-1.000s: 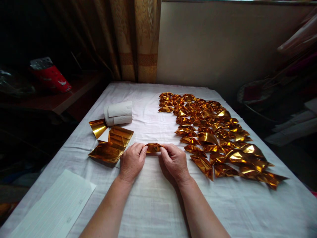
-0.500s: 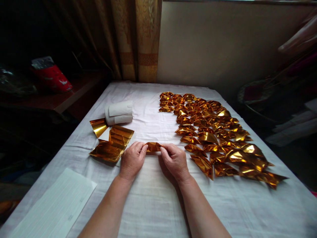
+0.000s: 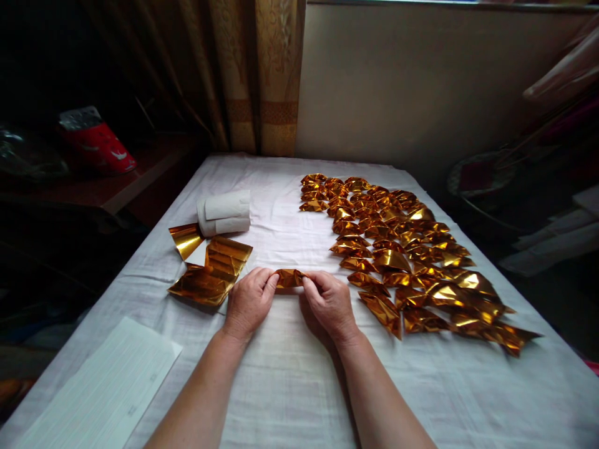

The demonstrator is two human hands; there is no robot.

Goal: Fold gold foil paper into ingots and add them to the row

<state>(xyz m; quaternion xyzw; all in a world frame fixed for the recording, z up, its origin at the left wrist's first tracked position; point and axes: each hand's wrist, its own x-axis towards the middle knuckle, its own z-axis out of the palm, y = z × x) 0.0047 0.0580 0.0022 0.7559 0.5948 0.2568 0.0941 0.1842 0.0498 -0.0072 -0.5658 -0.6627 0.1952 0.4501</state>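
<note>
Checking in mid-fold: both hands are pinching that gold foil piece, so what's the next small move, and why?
Probably press its end creases flat. The left hand and right hand pinch the gold foil piece at opposite ends, and it looks less sharply folded than the folded pieces laid beside it.

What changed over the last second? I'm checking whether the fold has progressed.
Nothing visibly changed: the left hand and right hand pinch the small folded gold foil piece at its ends, over the white cloth-covered table, as before.
</note>
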